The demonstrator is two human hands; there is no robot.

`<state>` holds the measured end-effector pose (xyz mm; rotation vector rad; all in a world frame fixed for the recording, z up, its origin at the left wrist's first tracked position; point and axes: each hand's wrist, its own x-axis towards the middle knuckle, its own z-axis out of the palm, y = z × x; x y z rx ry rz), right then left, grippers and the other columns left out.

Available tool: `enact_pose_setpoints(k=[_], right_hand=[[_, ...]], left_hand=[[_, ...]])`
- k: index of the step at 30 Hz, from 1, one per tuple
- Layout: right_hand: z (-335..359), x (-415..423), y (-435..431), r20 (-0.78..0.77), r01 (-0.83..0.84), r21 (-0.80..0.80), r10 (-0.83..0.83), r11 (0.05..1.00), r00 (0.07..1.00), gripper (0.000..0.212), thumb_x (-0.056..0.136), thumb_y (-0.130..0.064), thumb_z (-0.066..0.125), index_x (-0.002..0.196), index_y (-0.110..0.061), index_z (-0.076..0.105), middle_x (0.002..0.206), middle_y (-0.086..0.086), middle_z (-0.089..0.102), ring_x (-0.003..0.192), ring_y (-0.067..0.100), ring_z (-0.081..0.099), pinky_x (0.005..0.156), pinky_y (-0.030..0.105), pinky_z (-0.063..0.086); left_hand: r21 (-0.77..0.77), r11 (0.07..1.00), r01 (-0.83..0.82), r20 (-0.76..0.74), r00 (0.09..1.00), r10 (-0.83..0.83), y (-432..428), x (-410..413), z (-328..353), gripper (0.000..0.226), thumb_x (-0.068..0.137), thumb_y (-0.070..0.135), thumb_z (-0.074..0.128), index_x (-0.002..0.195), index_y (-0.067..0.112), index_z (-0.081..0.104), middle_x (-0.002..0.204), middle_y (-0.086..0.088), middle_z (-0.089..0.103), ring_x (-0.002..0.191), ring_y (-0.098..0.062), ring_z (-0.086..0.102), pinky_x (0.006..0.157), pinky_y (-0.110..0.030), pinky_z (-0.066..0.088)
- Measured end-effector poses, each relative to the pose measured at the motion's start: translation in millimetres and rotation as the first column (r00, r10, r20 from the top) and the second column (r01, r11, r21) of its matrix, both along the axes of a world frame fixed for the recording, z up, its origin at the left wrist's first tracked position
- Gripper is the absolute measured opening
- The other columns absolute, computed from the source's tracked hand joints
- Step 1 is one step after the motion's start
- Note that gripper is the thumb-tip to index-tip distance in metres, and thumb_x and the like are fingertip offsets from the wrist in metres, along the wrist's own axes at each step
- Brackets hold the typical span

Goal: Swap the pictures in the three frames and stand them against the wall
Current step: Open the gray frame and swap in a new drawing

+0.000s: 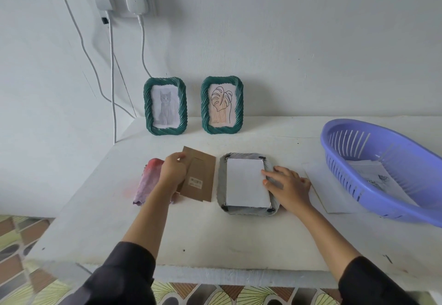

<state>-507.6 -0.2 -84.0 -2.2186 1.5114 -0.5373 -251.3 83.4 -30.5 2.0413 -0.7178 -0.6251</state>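
Nearly closed up. Leftmost, cloth (147,185); over it, left hand (172,173), fingers curled on the left edge of the backing (201,178). Just right of that (touching or not, hard to say), third frame (221,185) face down on the table (215,233), white picture (246,181) seated inside. Long axes roughly parallel, both pointing at the wall (311,41). Rightmost, right hand (289,185), fingers straight, pressing the picture's right edge. Likely next: slide backing rightward, onto the picture.
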Motion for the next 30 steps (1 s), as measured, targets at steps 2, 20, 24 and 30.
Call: enact_pose_setpoints(k=[2,20,24,30], right_hand=[[-0.1,0.4,0.0,-0.003,-0.002,-0.001,0.002,1.0,1.0,0.03,0.088,-0.045,0.051,0.117,-0.049,0.055,0.141,-0.012,0.042,0.132,0.009,0.034,0.106,0.04,0.016],[1.7,0.0,1.9,-0.016,-0.007,-0.005,0.007,1.0,1.0,0.03,0.088,-0.046,0.051,0.118,-0.049,0.055,0.141,-0.011,0.043,0.132,0.009,0.034,0.106,0.04,0.017],[3.2,0.4,2.6,-0.025,-0.003,-0.012,0.002,1.0,1.0,0.029,0.089,-0.045,0.048,0.118,-0.049,0.055,0.14,-0.011,0.043,0.132,0.009,0.035,0.107,0.041,0.017],[7.2,0.8,5.5,-0.069,-0.019,-0.002,0.019,1.0,0.997,0.03,0.091,-0.047,0.045,0.12,-0.05,0.052,0.141,-0.011,0.042,0.133,0.011,0.034,0.107,0.041,0.018]], left_hand=[[0.06,0.998,0.035,0.048,0.998,-0.038,-0.3,-2.6,-4.2,0.047,0.088,0.0,0.033,0.129,0.017,0.051,0.123,-0.018,0.058,0.096,-0.033,0.061,0.083,-0.041,0.054],[0.341,0.907,0.248,0.425,0.82,-0.383,-10.0,-83.2,-21.5,0.049,0.091,0.049,0.044,0.114,0.009,0.058,0.124,-0.011,0.044,0.116,-0.031,0.038,0.1,-0.038,0.034],[0.297,0.931,0.213,0.447,0.831,-0.333,-9.4,-88.5,-31.7,0.048,0.087,0.048,0.053,0.118,0.011,0.056,0.124,-0.009,0.046,0.118,-0.03,0.04,0.101,-0.036,0.032],[0.18,0.963,0.199,0.378,0.89,-0.255,-7.9,-84.7,-32.2,0.042,0.085,0.038,0.061,0.12,0.015,0.058,0.124,-0.009,0.05,0.119,-0.029,0.041,0.102,-0.035,0.031]])
